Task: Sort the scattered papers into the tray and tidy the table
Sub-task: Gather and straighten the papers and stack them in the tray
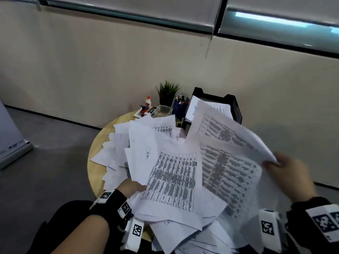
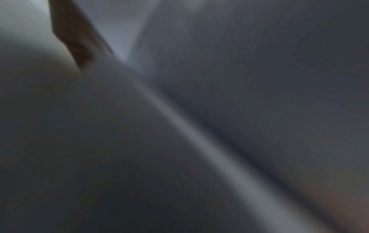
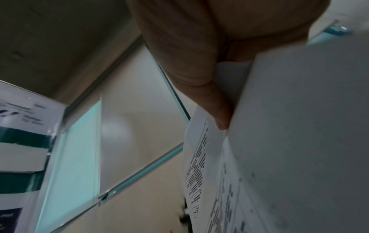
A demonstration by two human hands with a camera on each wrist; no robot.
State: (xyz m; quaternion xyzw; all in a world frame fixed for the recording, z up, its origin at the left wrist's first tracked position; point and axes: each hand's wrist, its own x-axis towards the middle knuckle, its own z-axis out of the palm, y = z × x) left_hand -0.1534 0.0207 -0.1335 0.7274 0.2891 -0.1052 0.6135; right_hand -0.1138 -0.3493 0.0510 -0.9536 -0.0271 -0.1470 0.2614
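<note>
Scattered white printed papers (image 1: 174, 180) cover most of a round wooden table (image 1: 97, 143). A black paper tray (image 1: 236, 107) stands at the back right with sheets lying in it. My right hand (image 1: 286, 173) pinches a few large printed sheets (image 1: 229, 143) by their right edge and holds them lifted between the pile and the tray. In the right wrist view my thumb (image 3: 199, 78) presses on those sheets (image 3: 299, 141). My left hand (image 1: 131, 187) reaches into the pile at the lower left, its fingers hidden under paper. The left wrist view is only a grey blur.
Behind the pile at the table's far edge stand a small potted plant (image 1: 167, 92), a blue pen cup (image 1: 178, 107), a glue bottle (image 1: 148, 101) and a clear box (image 1: 162, 110). A beige wall rises behind. Grey floor lies to the left.
</note>
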